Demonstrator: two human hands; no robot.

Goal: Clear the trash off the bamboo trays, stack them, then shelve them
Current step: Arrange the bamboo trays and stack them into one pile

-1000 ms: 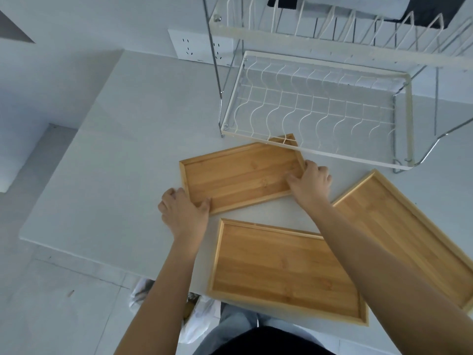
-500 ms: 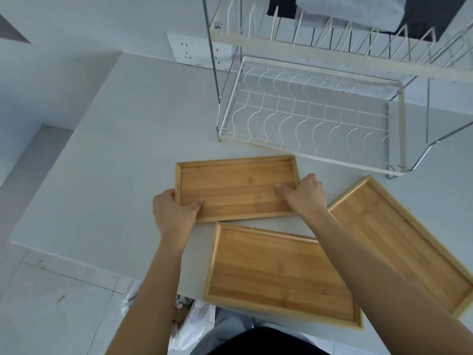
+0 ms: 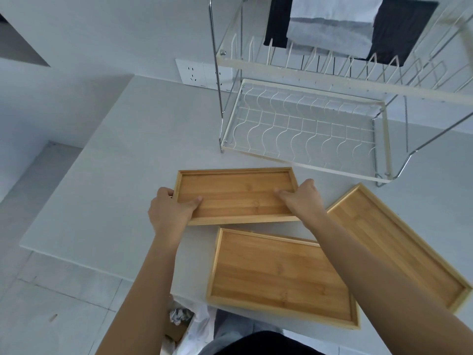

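Observation:
Three empty bamboo trays are in view. I hold the far tray (image 3: 236, 194) by both short ends: my left hand (image 3: 171, 210) grips its left end with the thumb inside, my right hand (image 3: 303, 197) grips its right end. Its near edge looks raised off the white table (image 3: 122, 175). A second tray (image 3: 279, 275) lies flat near the table's front edge, just below the held one. The third tray (image 3: 394, 244) lies at an angle on the right, partly hidden by my right forearm. No trash shows on any tray.
A two-tier white wire dish rack (image 3: 307, 134) stands behind the trays, with grey and black cloths (image 3: 332, 29) hanging over its top. A wall socket (image 3: 194, 75) sits behind it. Below the table's front edge a plastic bag with crumpled paper (image 3: 181, 319) rests on the floor.
The far tray has been turned square to me and drawn away from under the rack. Both hands have moved to its ends and its near edge has come up.

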